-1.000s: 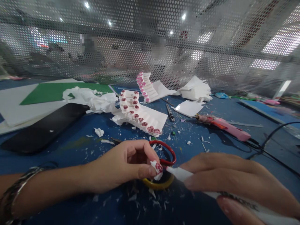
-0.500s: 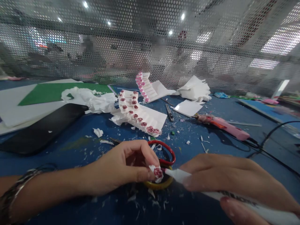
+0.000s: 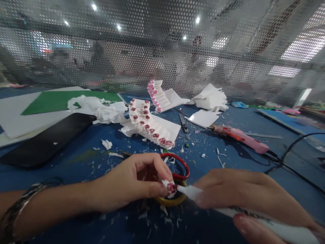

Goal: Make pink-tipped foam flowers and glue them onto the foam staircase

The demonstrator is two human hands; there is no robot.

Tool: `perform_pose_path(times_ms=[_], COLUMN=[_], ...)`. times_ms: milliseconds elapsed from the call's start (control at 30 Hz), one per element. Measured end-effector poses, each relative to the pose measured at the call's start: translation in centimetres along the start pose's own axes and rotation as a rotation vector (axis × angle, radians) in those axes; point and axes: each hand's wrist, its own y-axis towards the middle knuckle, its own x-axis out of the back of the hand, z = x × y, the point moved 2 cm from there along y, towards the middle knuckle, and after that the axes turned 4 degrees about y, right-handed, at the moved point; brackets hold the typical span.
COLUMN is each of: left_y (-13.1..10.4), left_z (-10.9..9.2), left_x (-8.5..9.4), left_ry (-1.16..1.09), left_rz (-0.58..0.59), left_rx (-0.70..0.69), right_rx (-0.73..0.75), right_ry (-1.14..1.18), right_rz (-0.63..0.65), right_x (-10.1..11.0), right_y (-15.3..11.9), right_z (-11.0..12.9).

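Between thumb and fingers, my left hand (image 3: 138, 178) pinches a small white paper piece (image 3: 171, 188) with a dark red rosette pattern on its end. My right hand (image 3: 243, 196) is closed around a white marker (image 3: 189, 192), whose dark tip meets the red face of the paper piece. Below both hands lie scissors with a red handle loop (image 3: 187, 166) and a yellow handle loop (image 3: 172, 202). Behind them rests a folded white paper strip (image 3: 159, 127) with dark red rosettes along its edge. Farther back stands a similar paper strip with pink dots (image 3: 155, 96).
A pink glue gun (image 3: 250, 140) with a black cable lies right. A cutter knife (image 3: 183, 122) and white paper (image 3: 203, 118) are mid-table. At left are a black phone-like slab (image 3: 50, 142), crumpled tissue (image 3: 101, 110) and green sheet (image 3: 56, 100). A perforated metal screen (image 3: 142, 67) rises behind.
The marker has moved slightly left, so its tip now meets the red rosette rather than sitting just beside it. My left hand has stayed almost still.
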Motion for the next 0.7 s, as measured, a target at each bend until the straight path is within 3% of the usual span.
perform_pose_path(times_ms=[100, 233, 433, 500, 600, 700], left_y=[0.0, -0.1, 0.0, 0.0, 0.0, -0.1], left_z=[-0.2, -0.3, -0.3, -0.4, -0.3, -0.2], left_x=[0.0, 0.0, 0.1, 0.1, 0.0, 0.0], left_ry=[0.028, 0.100, 0.124, 0.129, 0.146, 0.133], left_rz=[-0.020, -0.065, -0.060, -0.033, 0.012, 0.021], left_rx=[0.018, 0.049, 0.018, 0.013, 0.033, 0.047], right_rx=[0.004, -0.169, -0.292, -0.294, -0.226, -0.094], right_ry=[0.121, -0.053, -0.267, -0.264, -0.168, 0.052], right_rz=[-0.036, 0.003, 0.343, 0.318, 0.160, 0.193], right_x=[0.6, 1.2, -0.7, -0.8, -0.5, -0.7], right_y=[0.4, 0.6, -0.2, 0.1, 1.3, 2.6], right_z=[-0.9, -3.9, -7.1, -6.4, -3.9, -1.2])
